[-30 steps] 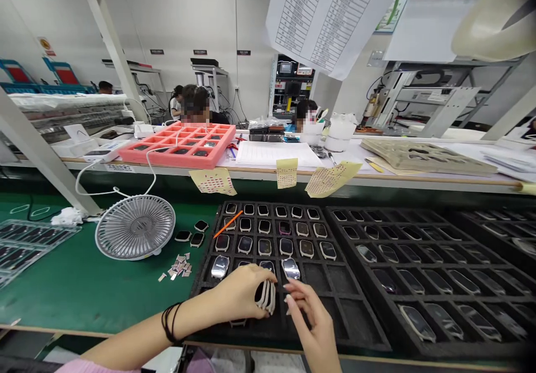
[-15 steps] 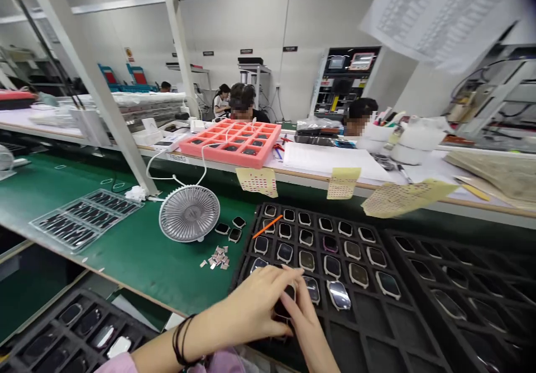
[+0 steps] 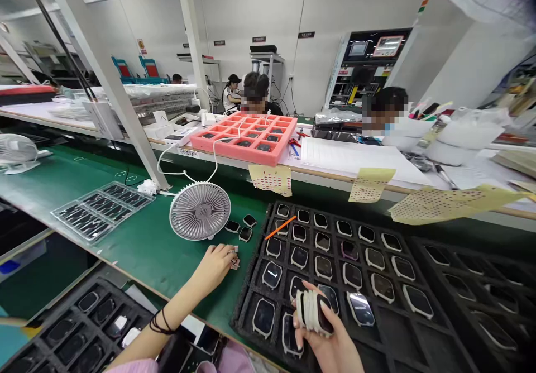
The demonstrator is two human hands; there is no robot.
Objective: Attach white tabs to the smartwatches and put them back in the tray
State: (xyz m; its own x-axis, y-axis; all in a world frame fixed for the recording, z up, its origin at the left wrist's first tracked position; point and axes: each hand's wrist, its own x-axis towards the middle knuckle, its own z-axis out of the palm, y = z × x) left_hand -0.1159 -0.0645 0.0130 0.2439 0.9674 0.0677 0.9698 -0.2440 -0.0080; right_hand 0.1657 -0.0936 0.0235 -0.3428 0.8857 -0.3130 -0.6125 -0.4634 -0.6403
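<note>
My right hand [image 3: 324, 342] grips a stack of pale watch cases [image 3: 312, 312] above a black foam tray [image 3: 396, 334], which holds rows of dark-screened watch bodies. A silvery watch body [image 3: 360, 309] lies just right of that hand. My left hand [image 3: 213, 268] rests on the green mat at a small pile of pinkish tabs [image 3: 234, 262], and its fingers partly hide them. Two loose watch bodies [image 3: 245, 234] lie just beyond it, and an orange stick [image 3: 280, 228] lies across the tray's far corner.
A grey desk fan [image 3: 200, 211] stands on the green mat near clear trays of dark parts [image 3: 103, 211]. Further black trays [image 3: 469, 295] [image 3: 84, 323] lie right and lower left. Beyond, yellow perforated sheets [image 3: 270, 178] hang from a bench bearing a pink foam tray [image 3: 243, 138], with co-workers [image 3: 255, 99] behind.
My left hand has left the stack and moved to the tab pile. My right hand alone now holds the stack. The view has swung left.
</note>
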